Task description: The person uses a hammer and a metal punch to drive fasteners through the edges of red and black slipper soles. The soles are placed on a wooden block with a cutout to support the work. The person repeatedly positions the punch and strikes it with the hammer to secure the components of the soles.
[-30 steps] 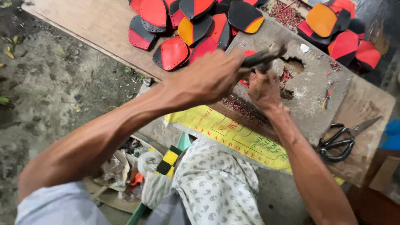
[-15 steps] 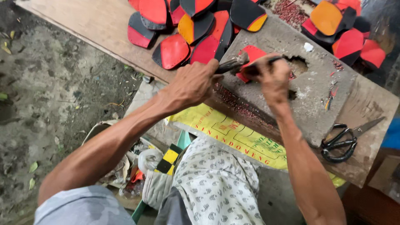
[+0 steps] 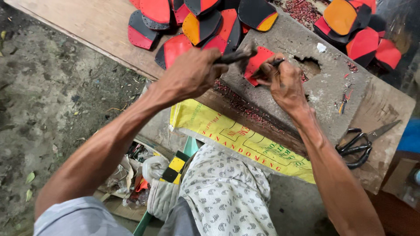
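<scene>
My left hand (image 3: pixel 194 72) is closed around the handle of a dark hammer-like tool (image 3: pixel 236 56), whose head hangs just above a red flat piece (image 3: pixel 259 61). That piece lies on a grey stone block (image 3: pixel 332 87). My right hand (image 3: pixel 284 83) rests on the red piece and pinches a thin dark punch-like tool (image 3: pixel 274 64) against it. The punch's tip is hidden by my fingers.
Several red, black and orange flat pieces are heaped on the wooden bench (image 3: pixel 87 22), one heap (image 3: pixel 197 22) behind the block and another heap (image 3: pixel 354 30) at the far right. Black scissors (image 3: pixel 363 144) lie at the bench's right edge. A yellow sack (image 3: pixel 245 140) hangs below.
My left hand has drawn back to the left with the dark tool. My right hand has slid further onto the red piece, which now shows more fully.
</scene>
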